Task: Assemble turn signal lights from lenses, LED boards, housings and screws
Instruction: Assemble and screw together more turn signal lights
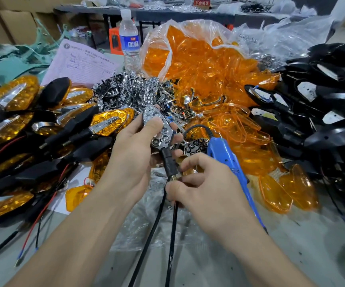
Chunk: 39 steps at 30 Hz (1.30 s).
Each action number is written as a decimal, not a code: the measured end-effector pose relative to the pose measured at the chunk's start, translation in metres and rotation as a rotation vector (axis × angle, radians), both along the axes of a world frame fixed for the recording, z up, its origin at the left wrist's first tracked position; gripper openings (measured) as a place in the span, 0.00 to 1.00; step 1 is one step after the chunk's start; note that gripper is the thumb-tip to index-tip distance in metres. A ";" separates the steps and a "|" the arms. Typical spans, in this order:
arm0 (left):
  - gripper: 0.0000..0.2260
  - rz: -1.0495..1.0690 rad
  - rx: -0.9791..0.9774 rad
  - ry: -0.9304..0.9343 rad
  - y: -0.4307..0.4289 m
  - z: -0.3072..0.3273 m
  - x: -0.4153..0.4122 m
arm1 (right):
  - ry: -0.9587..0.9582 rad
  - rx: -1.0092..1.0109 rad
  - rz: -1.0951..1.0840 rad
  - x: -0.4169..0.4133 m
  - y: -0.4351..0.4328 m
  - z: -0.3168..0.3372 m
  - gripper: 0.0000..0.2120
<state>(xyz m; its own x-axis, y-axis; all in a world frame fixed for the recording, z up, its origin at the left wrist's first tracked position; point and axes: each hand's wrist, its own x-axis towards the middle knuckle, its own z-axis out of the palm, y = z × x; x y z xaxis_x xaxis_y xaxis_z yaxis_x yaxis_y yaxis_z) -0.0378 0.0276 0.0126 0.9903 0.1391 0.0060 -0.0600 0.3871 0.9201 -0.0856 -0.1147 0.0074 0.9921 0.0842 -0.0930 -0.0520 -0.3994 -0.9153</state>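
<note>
Gripping chrome reflector [160, 129], left hand [134, 150]; right hand [206, 183] apparently pinching stem [170, 164] below.

chrome reflector unit [159, 129]: on black stem [168, 162], held centre | amber lenses [219, 65]: heaped behind | black housings [323, 96]: piled right

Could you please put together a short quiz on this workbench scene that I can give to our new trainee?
1. Multiple choice: where does the pile of black housings lie? A) on the person's left B) on the person's right C) inside the clear bag
2. True or false: the water bottle lies on its side.
3. Fill in: the chrome reflector piece with the black stem is held in the ____ hand.
Key: 1 B; 2 false, it stands upright; 3 left, the left hand grips it.
</note>
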 end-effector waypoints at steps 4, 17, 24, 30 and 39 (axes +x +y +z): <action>0.07 0.000 -0.007 -0.027 0.001 -0.001 0.000 | 0.053 0.058 0.077 0.001 0.001 -0.004 0.09; 0.35 -0.104 0.336 -0.302 0.006 -0.007 0.003 | 0.035 0.134 0.069 0.001 -0.002 -0.006 0.13; 0.39 -0.042 0.590 -0.372 0.010 -0.006 0.004 | 0.017 0.091 0.051 0.002 0.000 -0.008 0.13; 0.43 -0.112 0.555 -0.410 0.014 -0.003 0.002 | -0.020 0.046 0.006 0.003 -0.002 -0.010 0.03; 0.42 -0.171 0.504 -0.401 0.012 -0.001 0.002 | -0.014 0.030 0.022 0.002 -0.002 -0.007 0.13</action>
<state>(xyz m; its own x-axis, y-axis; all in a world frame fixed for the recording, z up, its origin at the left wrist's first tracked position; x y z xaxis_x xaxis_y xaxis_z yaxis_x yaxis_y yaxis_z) -0.0359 0.0400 0.0114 0.9057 -0.1361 0.4014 -0.4109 -0.0500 0.9103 -0.0832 -0.1167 0.0005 0.9912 0.1081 -0.0760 -0.0304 -0.3730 -0.9273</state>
